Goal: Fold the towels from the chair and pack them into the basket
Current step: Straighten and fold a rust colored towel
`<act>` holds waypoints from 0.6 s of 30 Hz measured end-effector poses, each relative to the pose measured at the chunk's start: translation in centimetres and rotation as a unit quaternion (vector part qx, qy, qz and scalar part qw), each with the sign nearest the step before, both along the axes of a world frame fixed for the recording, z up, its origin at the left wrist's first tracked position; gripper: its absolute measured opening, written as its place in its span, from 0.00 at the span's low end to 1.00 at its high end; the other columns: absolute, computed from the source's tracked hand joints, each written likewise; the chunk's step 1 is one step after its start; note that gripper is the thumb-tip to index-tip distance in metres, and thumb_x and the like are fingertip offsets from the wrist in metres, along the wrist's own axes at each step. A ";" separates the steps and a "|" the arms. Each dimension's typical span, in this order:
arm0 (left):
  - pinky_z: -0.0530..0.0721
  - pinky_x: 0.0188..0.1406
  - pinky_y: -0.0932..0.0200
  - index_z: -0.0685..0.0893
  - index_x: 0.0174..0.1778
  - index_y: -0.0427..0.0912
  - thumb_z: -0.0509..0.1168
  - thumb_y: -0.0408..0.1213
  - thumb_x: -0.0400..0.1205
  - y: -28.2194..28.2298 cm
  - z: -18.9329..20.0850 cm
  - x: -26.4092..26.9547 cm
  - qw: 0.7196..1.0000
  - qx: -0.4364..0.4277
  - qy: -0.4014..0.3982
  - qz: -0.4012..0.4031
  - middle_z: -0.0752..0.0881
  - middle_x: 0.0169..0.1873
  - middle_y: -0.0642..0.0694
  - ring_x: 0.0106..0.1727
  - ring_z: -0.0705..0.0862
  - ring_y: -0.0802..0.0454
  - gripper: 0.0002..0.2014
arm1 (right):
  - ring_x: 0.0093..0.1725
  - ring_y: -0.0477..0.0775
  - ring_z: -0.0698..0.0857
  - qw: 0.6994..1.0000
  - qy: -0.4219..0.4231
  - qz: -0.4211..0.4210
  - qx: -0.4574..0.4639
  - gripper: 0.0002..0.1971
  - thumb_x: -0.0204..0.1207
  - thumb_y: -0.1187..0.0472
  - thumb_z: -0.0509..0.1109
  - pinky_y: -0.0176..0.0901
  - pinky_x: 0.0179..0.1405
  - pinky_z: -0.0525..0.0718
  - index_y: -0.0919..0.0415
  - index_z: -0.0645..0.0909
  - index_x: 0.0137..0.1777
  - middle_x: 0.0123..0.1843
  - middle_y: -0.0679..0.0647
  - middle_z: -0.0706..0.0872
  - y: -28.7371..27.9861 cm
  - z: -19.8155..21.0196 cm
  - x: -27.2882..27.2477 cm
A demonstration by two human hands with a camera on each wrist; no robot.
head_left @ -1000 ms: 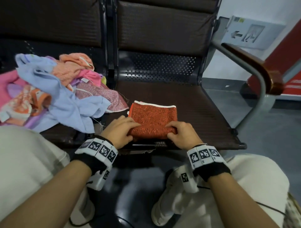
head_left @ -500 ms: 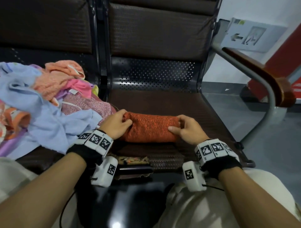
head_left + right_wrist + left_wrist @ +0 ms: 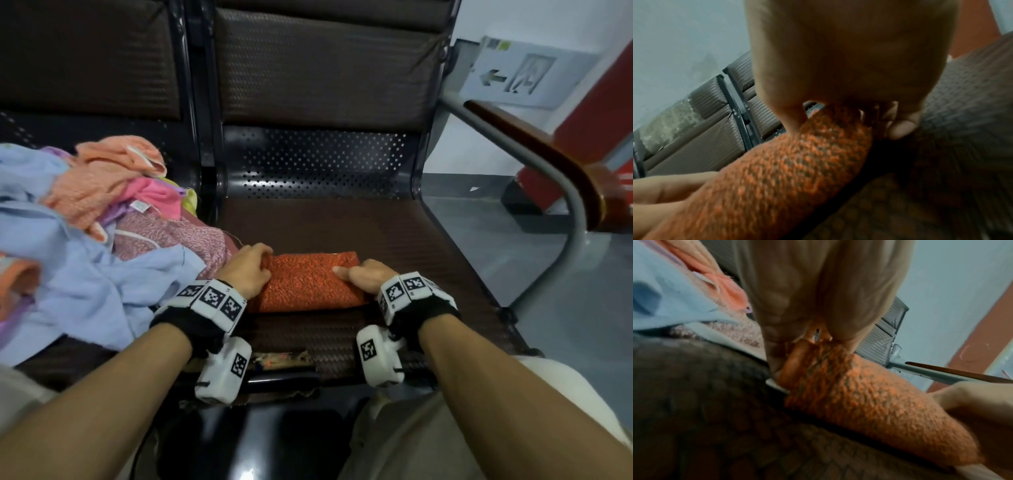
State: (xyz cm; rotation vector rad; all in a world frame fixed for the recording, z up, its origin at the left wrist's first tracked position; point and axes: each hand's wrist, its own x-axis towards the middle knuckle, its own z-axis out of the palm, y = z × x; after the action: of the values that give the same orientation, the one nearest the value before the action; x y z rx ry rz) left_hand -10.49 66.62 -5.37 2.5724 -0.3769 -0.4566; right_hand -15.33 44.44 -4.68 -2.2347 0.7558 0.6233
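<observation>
step: we are finishing the fold of the orange towel [image 3: 308, 284] mid-seat, toward the chair [image 3: 394, 236] front edge | left hand [image 3: 248, 270] and right hand [image 3: 368, 277] each pinch one end | next: lift to the basket (out of view) | unfolded towels [image 3: 89, 233] wait on the left seat

Wall sign [image 3: 513, 73]: left-pointing arrow, pictogram; no legible text.

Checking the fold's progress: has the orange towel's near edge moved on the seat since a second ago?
Yes. The orange towel was at the seat front edge; now it lies farther back, with bare seat before it, held by left hand and right hand.
</observation>
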 end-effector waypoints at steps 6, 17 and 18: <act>0.59 0.79 0.43 0.50 0.82 0.57 0.66 0.29 0.71 -0.7 5.2 -1.6 0.984 0.047 -0.091 -0.147 0.60 0.80 0.51 0.80 0.59 0.46 0.46 | 0.44 0.49 0.86 0.959 -0.195 0.029 0.202 0.10 0.75 0.62 0.73 0.44 0.52 0.86 0.62 0.77 0.52 0.47 0.56 0.85 1.1 4.9 -1.9; 0.83 0.56 0.62 0.80 0.62 0.52 0.77 0.42 0.71 -5.8 18.1 -8.3 0.946 -0.184 -0.018 -0.266 0.87 0.53 0.55 0.54 0.86 0.60 0.23 | 0.44 0.49 0.85 0.856 -0.499 0.034 0.131 0.17 0.66 0.75 0.77 0.47 0.52 0.84 0.53 0.80 0.46 0.42 0.53 0.85 -2.3 19.6 -13.7; 0.83 0.57 0.60 0.81 0.61 0.52 0.75 0.45 0.73 -6.6 18.7 -9.1 0.944 -0.179 -0.017 -0.277 0.88 0.53 0.54 0.54 0.86 0.58 0.21 | 0.43 0.47 0.85 0.845 -0.518 0.015 0.129 0.16 0.66 0.74 0.77 0.44 0.51 0.84 0.53 0.81 0.46 0.41 0.51 0.86 -3.3 20.3 -15.1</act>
State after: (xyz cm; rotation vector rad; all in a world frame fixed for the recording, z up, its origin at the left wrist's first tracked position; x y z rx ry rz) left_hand -19.59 60.07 13.36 2.0957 -1.1011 -0.4804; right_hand -30.44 41.16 15.61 -1.9227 0.0562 -0.4739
